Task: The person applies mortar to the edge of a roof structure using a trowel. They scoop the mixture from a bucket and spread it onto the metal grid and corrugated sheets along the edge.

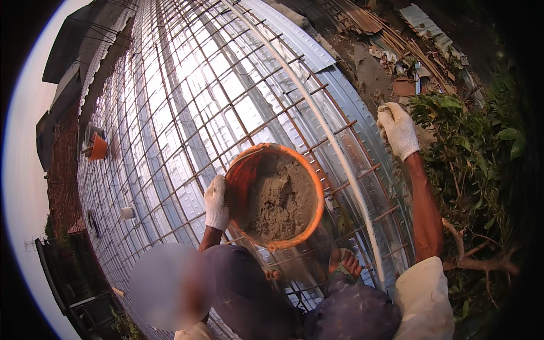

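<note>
My left hand [217, 201], in a white glove, grips the left rim of an orange bucket [315, 226] full of wet grey concrete [280, 201]. The bucket is over a grid of rusty rebar [232, 105] laid on shiny corrugated metal decking [141, 187]. My right hand [396, 127], also gloved, is raised at the deck's right edge, fingers closed; what they hold, if anything, is too small to make out. My bare feet [345, 260] are on the deck just below the bucket, partly hidden by my dark-clad knees.
A pale pipe [334, 141] runs along the right side of the grid. Past that edge are leafy branches [476, 147] and piled scrap boards [379, 39]. An orange container [97, 148] and a small pale block [127, 213] sit at left, near a brick wall [62, 181].
</note>
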Demonstrator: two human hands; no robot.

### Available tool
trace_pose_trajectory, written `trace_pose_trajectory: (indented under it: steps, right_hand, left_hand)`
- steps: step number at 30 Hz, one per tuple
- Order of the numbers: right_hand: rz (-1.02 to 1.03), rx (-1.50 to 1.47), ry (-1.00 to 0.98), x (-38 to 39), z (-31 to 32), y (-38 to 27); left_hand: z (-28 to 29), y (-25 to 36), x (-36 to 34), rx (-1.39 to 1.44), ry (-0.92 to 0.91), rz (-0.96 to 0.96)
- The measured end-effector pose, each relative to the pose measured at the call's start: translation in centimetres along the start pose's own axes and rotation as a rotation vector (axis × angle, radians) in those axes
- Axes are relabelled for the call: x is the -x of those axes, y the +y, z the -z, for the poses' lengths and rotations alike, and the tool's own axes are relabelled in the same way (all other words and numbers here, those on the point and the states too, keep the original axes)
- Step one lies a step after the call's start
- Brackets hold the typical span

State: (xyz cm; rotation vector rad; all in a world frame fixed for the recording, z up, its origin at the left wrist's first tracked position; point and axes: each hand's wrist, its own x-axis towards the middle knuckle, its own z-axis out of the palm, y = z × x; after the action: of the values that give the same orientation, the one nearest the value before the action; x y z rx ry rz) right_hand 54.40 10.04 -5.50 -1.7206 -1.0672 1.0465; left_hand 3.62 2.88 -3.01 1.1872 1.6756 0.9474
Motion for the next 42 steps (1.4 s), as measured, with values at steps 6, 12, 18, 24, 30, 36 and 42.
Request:
trace_pose_trajectory:
  steps: [6, 12, 18, 24, 30, 36, 42]
  right_hand:
    - [0.347, 0.470, -0.257, 15.1, 1.3, -7.3]
    - [0.517, 0.886, -0.296, 19.5, -0.3, -11.0]
    - [0.381, 0.914, -0.632, 19.2, -5.0, -9.9]
    - [0.219, 0.596, -0.694, 22.3, -7.8, -9.1]
    - [0.231, 0.458, -0.629, 25.5, -7.2, -9.4]
    - [0.216, 0.366, -0.583, 26.9, -6.6, -8.6]
    - [0.149, 0.224, -0.549, 25.4, -4.4, -9.4]
  left_hand:
    - [-1.7, 2.4, 0.6, -0.109, -0.005, -0.043]
    - [-3.8, 7.0, 0.9, -0.291, -0.043, -0.218]
    - [-7.3, 10.6, 4.2, -0.283, -0.178, -0.284]
    - [-7.7, 10.7, 5.3, -0.247, -0.155, -0.297]
    - [-7.7, 10.6, 5.3, -0.281, -0.121, -0.325]
    - [-7.3, 10.2, 4.5, -0.225, -0.050, -0.211]
    - [-4.8, 6.3, 1.5, -0.015, -0.046, -0.042]
